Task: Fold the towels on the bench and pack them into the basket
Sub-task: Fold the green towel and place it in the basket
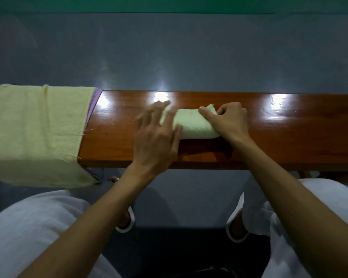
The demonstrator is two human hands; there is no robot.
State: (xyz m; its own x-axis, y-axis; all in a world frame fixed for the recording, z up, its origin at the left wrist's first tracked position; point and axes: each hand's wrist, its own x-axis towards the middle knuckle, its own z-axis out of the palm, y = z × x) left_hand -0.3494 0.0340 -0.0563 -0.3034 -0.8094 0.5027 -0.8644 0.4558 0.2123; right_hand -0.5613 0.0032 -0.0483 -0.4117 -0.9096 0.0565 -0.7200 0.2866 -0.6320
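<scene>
On the bench [289, 137], right hand [229, 123] grips towel [191, 125]; left hand [155, 141] spread.

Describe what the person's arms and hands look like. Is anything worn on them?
The left forearm and right forearm are bare as far as the frame shows: no sleeves. The left hand and right hand wear no gloves, and neither wrist has a watch or bracelet. The left fingers are blurred, so rings cannot be ruled out there.
</scene>
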